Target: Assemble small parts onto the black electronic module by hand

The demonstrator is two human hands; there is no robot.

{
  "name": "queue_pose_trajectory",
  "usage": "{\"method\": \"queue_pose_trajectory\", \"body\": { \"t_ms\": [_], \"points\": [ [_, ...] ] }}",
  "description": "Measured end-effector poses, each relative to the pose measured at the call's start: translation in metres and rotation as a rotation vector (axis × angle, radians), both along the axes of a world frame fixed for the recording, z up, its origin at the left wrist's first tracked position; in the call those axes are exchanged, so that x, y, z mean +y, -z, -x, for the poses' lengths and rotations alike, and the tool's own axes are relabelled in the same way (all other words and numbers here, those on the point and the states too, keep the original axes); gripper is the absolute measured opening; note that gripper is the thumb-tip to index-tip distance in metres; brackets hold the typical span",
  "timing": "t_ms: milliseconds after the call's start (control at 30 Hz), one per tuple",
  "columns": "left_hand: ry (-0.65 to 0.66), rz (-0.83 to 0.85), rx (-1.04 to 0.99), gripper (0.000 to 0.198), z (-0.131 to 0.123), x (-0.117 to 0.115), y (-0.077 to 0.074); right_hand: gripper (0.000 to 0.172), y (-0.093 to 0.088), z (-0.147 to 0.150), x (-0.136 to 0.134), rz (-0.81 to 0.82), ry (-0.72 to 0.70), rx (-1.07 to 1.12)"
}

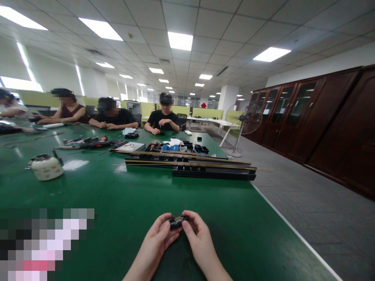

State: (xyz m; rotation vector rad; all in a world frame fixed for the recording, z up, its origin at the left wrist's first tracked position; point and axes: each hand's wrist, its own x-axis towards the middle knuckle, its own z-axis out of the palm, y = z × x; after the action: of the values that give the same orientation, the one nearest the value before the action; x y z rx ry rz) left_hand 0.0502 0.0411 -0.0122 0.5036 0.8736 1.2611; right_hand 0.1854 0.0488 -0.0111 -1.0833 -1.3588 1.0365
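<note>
A small black part [177, 222] with a yellowish strip on top is held just above the green table [111, 218], near its front edge. My left hand [159, 234] grips its left end between thumb and fingers. On the other end, the thumb and fingers of my right hand [197, 231] are closed. Both hands hold the part together, and its underside is hidden by the fingers.
Long black rails [213, 174] with thin brass-coloured rods lie across the table ahead. Behind them are black trays [200, 149] and a blue item. A cream pot [47, 168] stands at left. Several people sit at the far side; a blurred patch covers the lower left.
</note>
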Motion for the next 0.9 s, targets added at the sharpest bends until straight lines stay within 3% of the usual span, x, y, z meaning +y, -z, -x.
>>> {"method": "queue_pose_trajectory", "body": {
  "t_ms": [233,433,900],
  "points": [
    [0.001,0.006,0.006,0.041,-0.0003,0.0003,-0.0001,0.031,-0.0017,0.0002,-0.0011,-0.002,0.02,-0.005],
    [0.01,-0.002,0.024,0.056,-0.0028,-0.0024,-0.0035,0.033,-0.003,0.0001,-0.0014,0.01,0.031,0.014],
    [0.038,-0.051,0.052,0.043,-0.0033,-0.003,-0.0034,0.034,-0.0024,0.0001,-0.0009,0.013,0.037,0.065]
  ]
}}
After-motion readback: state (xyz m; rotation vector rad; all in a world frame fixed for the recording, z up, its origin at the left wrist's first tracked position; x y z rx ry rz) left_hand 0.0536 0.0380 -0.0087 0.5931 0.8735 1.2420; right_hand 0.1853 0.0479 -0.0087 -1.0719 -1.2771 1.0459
